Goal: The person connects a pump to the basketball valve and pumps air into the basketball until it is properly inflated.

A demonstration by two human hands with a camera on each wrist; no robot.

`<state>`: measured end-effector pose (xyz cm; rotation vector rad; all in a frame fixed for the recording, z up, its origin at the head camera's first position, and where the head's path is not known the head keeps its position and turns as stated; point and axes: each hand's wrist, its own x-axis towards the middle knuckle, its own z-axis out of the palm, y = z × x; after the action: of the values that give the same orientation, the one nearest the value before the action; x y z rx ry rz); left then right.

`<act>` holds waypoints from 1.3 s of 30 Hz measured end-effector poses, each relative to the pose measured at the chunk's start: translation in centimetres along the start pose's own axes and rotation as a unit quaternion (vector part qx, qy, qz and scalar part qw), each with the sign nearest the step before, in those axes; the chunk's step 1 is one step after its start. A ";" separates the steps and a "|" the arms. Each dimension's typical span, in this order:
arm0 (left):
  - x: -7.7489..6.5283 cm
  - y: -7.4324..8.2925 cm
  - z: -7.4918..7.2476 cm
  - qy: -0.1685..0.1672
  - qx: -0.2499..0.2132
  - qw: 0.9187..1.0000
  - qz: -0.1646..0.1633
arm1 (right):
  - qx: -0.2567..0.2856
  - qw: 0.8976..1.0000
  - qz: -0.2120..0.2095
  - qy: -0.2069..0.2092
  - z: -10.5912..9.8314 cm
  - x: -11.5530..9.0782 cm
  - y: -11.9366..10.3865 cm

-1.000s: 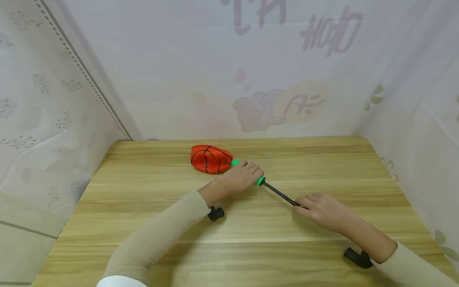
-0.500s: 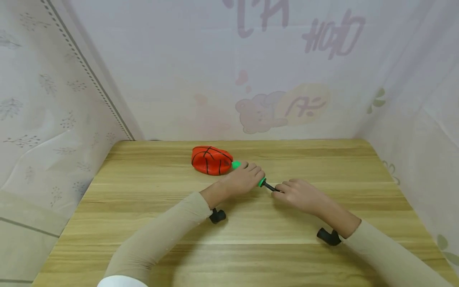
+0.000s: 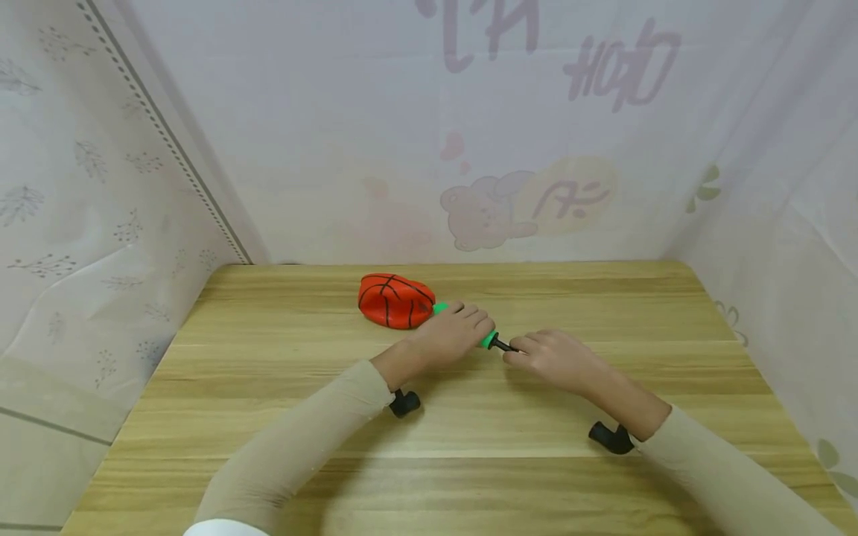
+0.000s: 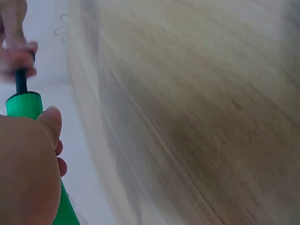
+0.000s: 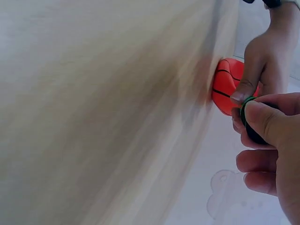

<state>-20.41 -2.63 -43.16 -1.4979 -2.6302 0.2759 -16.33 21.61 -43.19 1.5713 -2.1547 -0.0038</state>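
Note:
A dented red mini basketball [image 3: 395,301] with black lines lies toward the back of the table. Against its right side sits the tip of a green hand pump [image 4: 24,105]. My left hand [image 3: 449,333] wraps round the pump's barrel, hiding most of it. From the barrel's other end a short stretch of black rod [image 3: 504,345] shows. My right hand [image 3: 559,361] grips the black handle at the rod's outer end, thumb over it in the right wrist view. Both hands are close together, with the pump slanting down to the right between them.
The wooden tabletop [image 3: 509,491] meets pale printed cloth walls [image 3: 322,149] at the back and sides. A black wrist-worn piece [image 3: 405,403] hangs under the left wrist, and another black piece [image 3: 611,438] under the right.
My right hand has moved left and away toward my left hand, pushing most of the long black rod into the barrel. My left hand and the basketball have stayed nearly in place.

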 end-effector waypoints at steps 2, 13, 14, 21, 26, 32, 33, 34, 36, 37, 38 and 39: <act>-0.1 -0.2 0.1 0.004 0.002 1.000 0.005 | 0.004 1.000 -0.001 -0.002 -0.3 -0.7 -0.3; -0.3 -0.5 0.1 -0.003 0.003 1.000 0.010 | -0.003 1.000 0.015 0.026 -2.9 -5.4 -2.6; -0.3 -0.5 0.1 -0.005 0.003 1.000 0.010 | -0.002 1.000 0.017 0.026 -3.1 -5.6 -2.7; 0.2 -0.1 0.2 -0.010 0.018 1.000 0.007 | 0.004 1.000 0.018 0.003 -2.7 -4.8 -2.2; 0.5 0.2 0.2 -0.012 0.032 0.999 0.005 | 0.016 1.000 -0.002 -0.012 -1.5 -2.6 -1.0; 0.7 0.3 0.1 -0.016 0.035 0.999 -0.006 | 0.017 1.000 0.002 -0.014 -0.2 -0.1 0.3; 0.7 0.3 0.1 -0.016 0.036 0.999 -0.007 | 0.018 1.000 0.005 -0.016 0.0 0.2 0.4; 0.7 0.3 0.1 -0.017 0.039 0.999 -0.007 | 0.018 1.000 0.007 -0.020 0.2 0.4 0.5; 0.7 0.4 0.2 -0.018 0.045 0.999 -0.006 | 0.020 0.999 0.012 -0.027 0.4 0.9 0.6; 0.7 0.4 0.2 -0.018 0.048 0.999 -0.006 | 0.021 0.999 0.013 -0.029 0.4 1.1 0.6; 0.7 0.4 0.3 -0.018 0.050 0.999 -0.005 | 0.021 0.999 0.014 -0.030 0.5 1.2 0.6; 0.6 0.4 0.3 -0.017 0.053 0.998 -0.005 | 0.019 0.999 0.014 -0.029 0.6 1.2 0.5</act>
<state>-20.41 -1.88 -43.52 -1.4601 -2.6033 0.4357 -17.31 20.54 -43.08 1.5804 -2.2349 0.0013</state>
